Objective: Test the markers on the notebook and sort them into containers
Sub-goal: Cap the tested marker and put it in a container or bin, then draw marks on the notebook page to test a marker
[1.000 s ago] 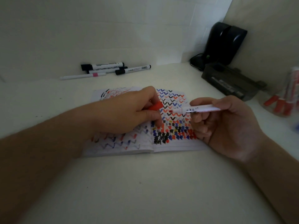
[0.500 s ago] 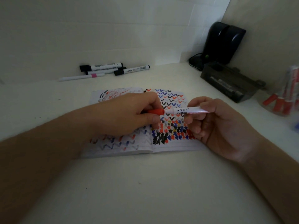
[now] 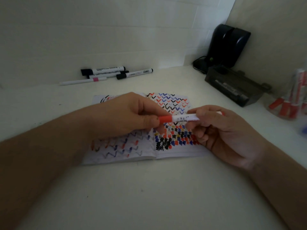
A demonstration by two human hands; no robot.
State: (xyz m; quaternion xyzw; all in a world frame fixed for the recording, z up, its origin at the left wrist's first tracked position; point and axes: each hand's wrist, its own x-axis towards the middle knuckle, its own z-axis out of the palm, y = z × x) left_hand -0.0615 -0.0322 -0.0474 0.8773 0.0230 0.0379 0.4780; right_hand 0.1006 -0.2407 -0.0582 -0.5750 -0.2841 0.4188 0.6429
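Observation:
An open notebook (image 3: 172,151) covered in red, blue and black scribbles lies mid-table. Above it I hold a white marker (image 3: 184,117) level. My right hand (image 3: 221,135) grips its barrel, and my left hand (image 3: 126,115) pinches its red cap (image 3: 165,119), which sits on the marker's left end. A clear container (image 3: 292,103) with several red-capped markers stands at the right edge. A dark tray (image 3: 235,87) with markers sits behind the notebook on the right.
Several loose markers (image 3: 108,73) with black caps and one thin white pen (image 3: 83,82) lie near the back wall. Two black speakers (image 3: 227,45) with a cable occupy the back right corner. White walls close the back and right side.
The red cap in my left hand met the marker tip and now sits on it. Both hands came together over the notebook's right page.

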